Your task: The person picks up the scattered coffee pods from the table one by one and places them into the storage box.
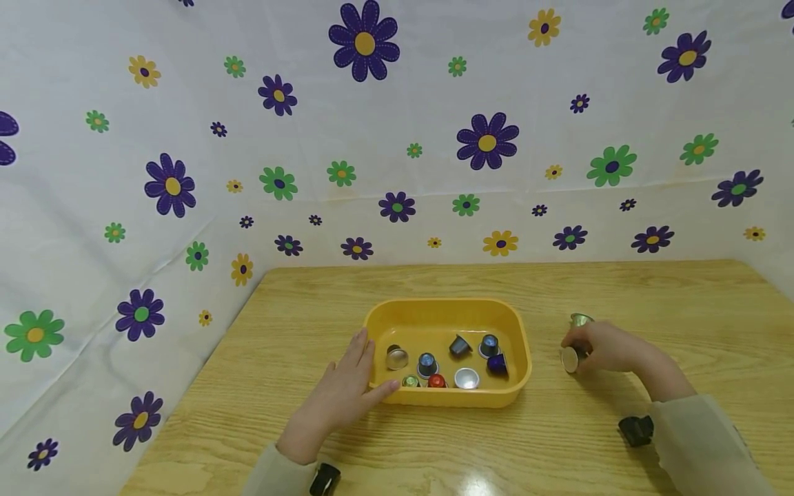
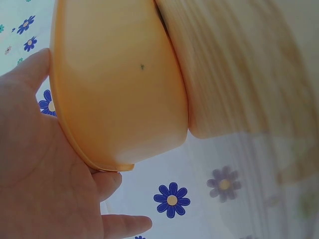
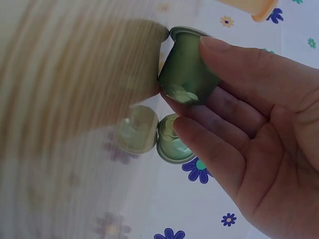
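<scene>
A yellow plastic tub (image 1: 446, 398) stands on the table with several coffee capsules inside. My left hand (image 1: 338, 396) rests at its left end, fingers straight along the rim and thumb across the front corner. In the left wrist view, the palm (image 2: 45, 174) lies against the rim. To the right of the tub, my right hand (image 1: 611, 351) pinches a green coffee capsule (image 3: 187, 69) between thumb and fingers. That capsule is tipped on its side, its pale lid facing left in the head view. Just behind it, a second green capsule (image 1: 581, 319) stands on the table, partly hidden by the hand.
Inside the tub are a red capsule (image 1: 437, 381), a dark blue capsule (image 1: 497, 364), a black capsule (image 1: 460, 346) and a silver-lidded capsule (image 1: 466, 378), among others. A flowered white cloth (image 1: 422, 110) hangs behind the wooden table (image 1: 310, 296) and along its left side.
</scene>
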`<act>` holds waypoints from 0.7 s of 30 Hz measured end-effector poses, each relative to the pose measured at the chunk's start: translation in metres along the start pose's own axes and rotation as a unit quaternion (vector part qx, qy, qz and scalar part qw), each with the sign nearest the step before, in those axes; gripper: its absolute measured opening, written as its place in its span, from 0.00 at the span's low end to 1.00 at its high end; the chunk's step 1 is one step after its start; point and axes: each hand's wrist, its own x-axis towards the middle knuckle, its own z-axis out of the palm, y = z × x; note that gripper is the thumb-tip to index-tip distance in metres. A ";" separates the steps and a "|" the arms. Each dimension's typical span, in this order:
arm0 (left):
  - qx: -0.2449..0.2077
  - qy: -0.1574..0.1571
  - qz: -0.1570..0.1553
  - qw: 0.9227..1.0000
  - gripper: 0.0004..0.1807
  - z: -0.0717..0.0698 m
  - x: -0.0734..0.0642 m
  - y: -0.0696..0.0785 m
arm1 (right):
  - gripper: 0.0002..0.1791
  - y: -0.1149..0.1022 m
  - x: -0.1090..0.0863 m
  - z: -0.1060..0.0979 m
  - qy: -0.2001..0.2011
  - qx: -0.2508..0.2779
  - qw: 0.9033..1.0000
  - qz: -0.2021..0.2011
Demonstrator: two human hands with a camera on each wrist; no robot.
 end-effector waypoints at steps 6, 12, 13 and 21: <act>0.002 -0.002 -0.003 1.000 0.48 0.000 0.000 0.001 | 0.17 -0.001 0.000 0.000 -0.001 -0.003 1.000 -0.009; 0.000 -0.002 -0.003 1.000 0.48 0.000 0.000 0.000 | 0.16 0.000 0.001 0.001 0.004 -0.002 1.000 -0.002; -0.001 -0.001 -0.002 1.000 0.48 0.000 0.000 0.000 | 0.16 0.000 0.001 0.001 0.006 -0.001 1.000 0.000; 0.003 0.003 -0.001 1.000 0.47 0.000 0.000 0.000 | 0.16 -0.007 0.001 -0.005 0.044 0.001 0.999 -0.008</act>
